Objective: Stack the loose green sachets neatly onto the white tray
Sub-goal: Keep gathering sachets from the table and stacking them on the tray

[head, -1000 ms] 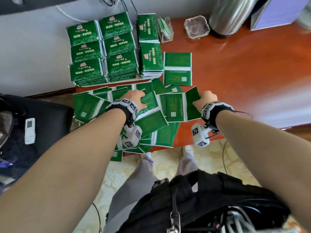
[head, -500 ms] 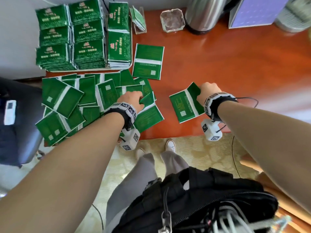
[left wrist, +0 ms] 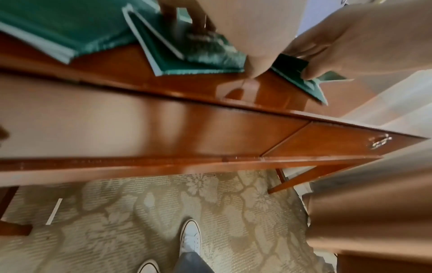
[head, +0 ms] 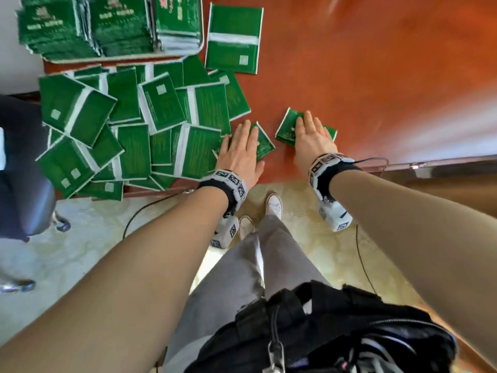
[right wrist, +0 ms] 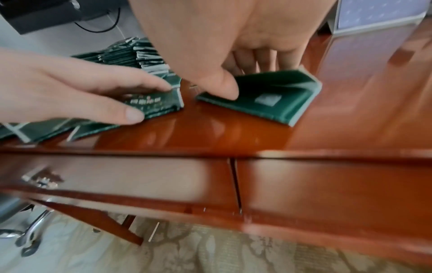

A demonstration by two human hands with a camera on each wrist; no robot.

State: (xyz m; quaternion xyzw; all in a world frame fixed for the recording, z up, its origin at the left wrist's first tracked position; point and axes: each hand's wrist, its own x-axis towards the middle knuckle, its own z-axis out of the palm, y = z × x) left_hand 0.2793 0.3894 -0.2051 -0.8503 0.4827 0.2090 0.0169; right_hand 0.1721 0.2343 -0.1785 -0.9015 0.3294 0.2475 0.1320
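Both hands lie flat on folded green sachets near the front edge of the red-brown table (head: 363, 76). My left hand (head: 240, 146) presses with straight fingers on one folded sachet (head: 265, 142) beside the loose pile (head: 134, 130). My right hand (head: 310, 133) covers a second folded sachet (head: 286, 127). In the right wrist view the thumb presses that sachet's (right wrist: 268, 101) near edge while its upper flap stands slightly raised under the fingers. The white tray (head: 121, 59) at the far left holds several tall sachet stacks (head: 113, 25).
One unfolded sachet pair (head: 233, 39) lies alone just right of the tray. A black chair (head: 24, 170) stands at the left. Drawer fronts with a metal handle (left wrist: 379, 141) run below the table edge. My white shoes (head: 274, 204) stand on patterned carpet.
Both hands held sachets with curled fingers before; they now lie flat on folded sachets. The right hand drew its sachet out of the pile to the right, and the left hand followed.
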